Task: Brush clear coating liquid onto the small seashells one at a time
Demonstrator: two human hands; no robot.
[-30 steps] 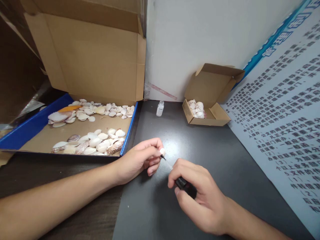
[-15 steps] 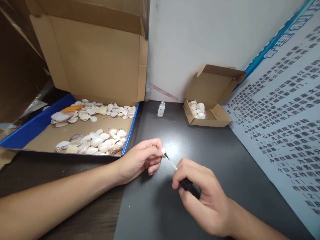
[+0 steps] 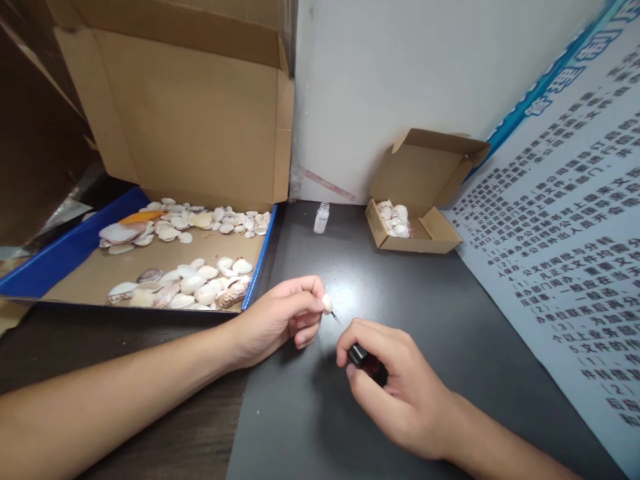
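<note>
Far left: a shallow blue-edged tray (image 3: pixel 60 257) with a cardboard floor rests on the counter (image 3: pixel 400 300). It carries 2 loose groups of shells (image 3: pixel 190 287), one along the back, one along the front edge. A large open cardboard box (image 3: pixel 190 120) stands directly behind the tray, flaps raised.

Centre left: the left hand (image 3: pixel 275 320) lies low over the dark counter, just beside the tray's front right corner. Thumb and forefinger pinch a small pale shell (image 3: pixel 327 305) at the fingertips; the other fingers are curled under.

Centre: a thin brush (image 3: pixel 336 319) meets the shell at its lower right side. Whether bristles actually touch the surface is too fine to tell. The brush stem runs down into a black cap-handle (image 3: pixel 356 355).

Centre right: the right hand (image 3: pixel 395 387) grips that black handle between thumb and fingers, closed around it, wrist low over the counter. The 2 hands are near each other but apart, joined only by brush and shell.

Behind, near the wall: 1 small clear vial (image 3: pixel 321 218) stands upright and uncapped on the counter. To its right, well apart, sits a small open cardboard box (image 3: pixel 425 193), lid tilted back, with a cluster of pale shells in its left end.

Far right: a printed notice board (image 3: pixel 565 253) with blue header leans along the counter edge
</note>
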